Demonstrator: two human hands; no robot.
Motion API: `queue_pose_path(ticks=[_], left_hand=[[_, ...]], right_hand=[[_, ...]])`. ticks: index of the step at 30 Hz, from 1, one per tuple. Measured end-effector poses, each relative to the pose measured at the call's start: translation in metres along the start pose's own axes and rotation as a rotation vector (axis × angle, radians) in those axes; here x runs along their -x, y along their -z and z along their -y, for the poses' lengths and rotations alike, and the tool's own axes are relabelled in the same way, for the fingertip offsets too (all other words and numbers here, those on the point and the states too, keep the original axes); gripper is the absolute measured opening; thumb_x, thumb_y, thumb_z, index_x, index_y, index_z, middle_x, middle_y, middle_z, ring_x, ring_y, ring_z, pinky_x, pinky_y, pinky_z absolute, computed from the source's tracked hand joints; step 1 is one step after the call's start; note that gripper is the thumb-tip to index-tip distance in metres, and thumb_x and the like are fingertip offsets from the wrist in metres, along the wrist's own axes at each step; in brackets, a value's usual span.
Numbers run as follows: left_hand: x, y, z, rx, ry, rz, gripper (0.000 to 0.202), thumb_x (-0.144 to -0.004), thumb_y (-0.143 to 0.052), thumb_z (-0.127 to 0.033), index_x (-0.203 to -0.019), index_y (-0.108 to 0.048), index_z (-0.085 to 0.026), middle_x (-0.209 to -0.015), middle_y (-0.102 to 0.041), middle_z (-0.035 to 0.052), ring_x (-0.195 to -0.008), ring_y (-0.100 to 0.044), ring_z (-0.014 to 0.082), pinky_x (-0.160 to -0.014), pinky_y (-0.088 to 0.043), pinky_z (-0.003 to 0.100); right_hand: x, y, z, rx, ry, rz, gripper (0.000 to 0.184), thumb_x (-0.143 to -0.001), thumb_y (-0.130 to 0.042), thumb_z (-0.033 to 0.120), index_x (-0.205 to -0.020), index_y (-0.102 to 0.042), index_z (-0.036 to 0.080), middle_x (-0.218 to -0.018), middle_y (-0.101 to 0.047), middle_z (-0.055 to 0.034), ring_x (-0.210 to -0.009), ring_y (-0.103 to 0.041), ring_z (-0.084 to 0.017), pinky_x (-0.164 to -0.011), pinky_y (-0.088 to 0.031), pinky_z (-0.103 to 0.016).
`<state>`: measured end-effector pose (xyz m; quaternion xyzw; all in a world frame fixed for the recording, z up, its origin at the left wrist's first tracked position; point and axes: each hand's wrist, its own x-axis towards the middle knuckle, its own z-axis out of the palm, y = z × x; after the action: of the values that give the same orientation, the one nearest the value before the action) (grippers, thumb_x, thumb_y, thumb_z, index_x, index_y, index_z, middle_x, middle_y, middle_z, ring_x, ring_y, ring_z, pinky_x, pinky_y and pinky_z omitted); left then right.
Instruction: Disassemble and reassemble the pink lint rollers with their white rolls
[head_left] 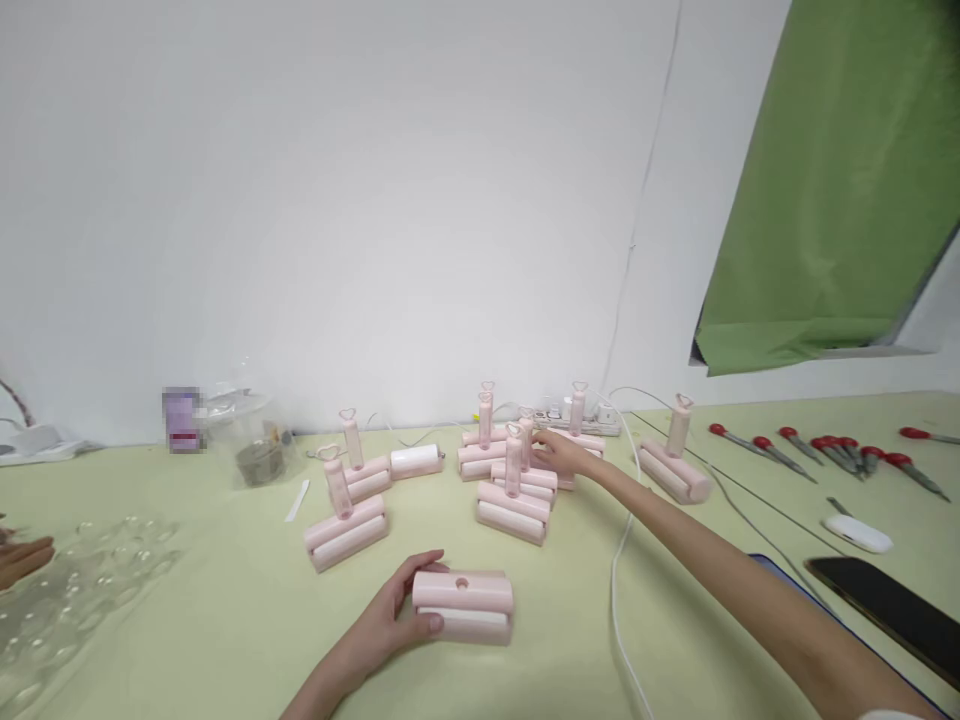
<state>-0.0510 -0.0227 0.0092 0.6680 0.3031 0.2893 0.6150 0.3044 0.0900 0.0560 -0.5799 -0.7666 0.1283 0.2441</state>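
Note:
My left hand [401, 615] is closed around the end of a pink roller head [463, 592], thumb in front and fingers behind. This head has a round hole in its top, no handle, and a white roll along its front. Farther back, my right hand [556, 453] reaches into a cluster of pink lint rollers. Its bent fingers close at a clear pink handle [526, 440] with a heart-shaped loop; the fingertips are partly hidden. Nearest in front of it stands another pink lint roller [513, 508], its handle upright.
More pink rollers [346, 530] stand to the left, near a white roll [416, 460]. A white cable [616, 580] crosses beside my right arm. Red-handled tools [784, 460], a white case [859, 533] and a phone [892, 610] lie right. Another person's hand [22, 560] is by bubble wrap [97, 590].

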Motion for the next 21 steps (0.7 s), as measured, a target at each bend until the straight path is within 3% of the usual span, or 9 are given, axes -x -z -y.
queue_pose_path(ticks=[3, 7, 16, 19, 21], left_hand=[[0.001, -0.001, -0.002, 0.0, 0.005, 0.014, 0.061, -0.067, -0.065, -0.039, -0.12, -0.039, -0.024, -0.119, -0.048, 0.0069, -0.11, -0.045, 0.0234, -0.094, -0.034, 0.037], [0.002, -0.002, -0.003, 0.016, 0.021, 0.002, 0.062, -0.066, -0.067, -0.039, -0.119, -0.04, -0.023, -0.119, -0.048, 0.0068, -0.111, -0.044, 0.0238, -0.093, -0.035, 0.037], [0.001, -0.001, -0.002, 0.002, 0.034, -0.002, 0.059, -0.067, -0.065, -0.039, -0.118, -0.04, -0.024, -0.12, -0.046, 0.007, -0.109, -0.045, 0.0244, -0.092, -0.035, 0.038], [0.001, -0.002, -0.002, 0.014, 0.029, 0.005, 0.058, -0.067, -0.065, -0.037, -0.118, -0.04, -0.024, -0.12, -0.047, 0.0066, -0.109, -0.045, 0.0237, -0.092, -0.036, 0.037], [0.001, -0.002, -0.003, 0.017, 0.027, 0.006, 0.057, -0.068, -0.065, -0.036, -0.118, -0.04, -0.024, -0.119, -0.048, 0.0066, -0.109, -0.044, 0.0236, -0.091, -0.036, 0.037]], right_hand=[[-0.012, -0.007, -0.003, 0.039, 0.066, 0.092, 0.022, -0.084, -0.051, 0.028, -0.103, -0.054, 0.015, -0.108, -0.055, -0.0061, -0.094, -0.054, -0.019, -0.081, -0.043, -0.04], [-0.006, -0.011, -0.012, 0.098, 0.072, 0.142, 0.021, -0.084, -0.05, 0.028, -0.099, -0.056, 0.014, -0.105, -0.056, -0.0063, -0.093, -0.054, -0.019, -0.082, -0.042, -0.04], [0.05, 0.02, -0.03, 0.213, -0.032, 0.118, 0.023, -0.078, -0.05, 0.023, -0.095, -0.065, 0.018, -0.097, -0.063, -0.0092, -0.087, -0.057, -0.023, -0.074, -0.044, -0.032], [0.05, 0.026, -0.031, 0.285, -0.068, 0.055, 0.018, -0.078, -0.052, 0.025, -0.085, -0.065, 0.015, -0.099, -0.06, -0.0112, -0.09, -0.055, -0.025, -0.077, -0.042, -0.036], [0.038, 0.023, -0.029, 0.328, -0.08, -0.012, 0.02, -0.083, -0.048, 0.027, -0.089, -0.062, 0.014, -0.104, -0.056, -0.0112, -0.095, -0.052, -0.024, -0.08, -0.041, -0.039]])
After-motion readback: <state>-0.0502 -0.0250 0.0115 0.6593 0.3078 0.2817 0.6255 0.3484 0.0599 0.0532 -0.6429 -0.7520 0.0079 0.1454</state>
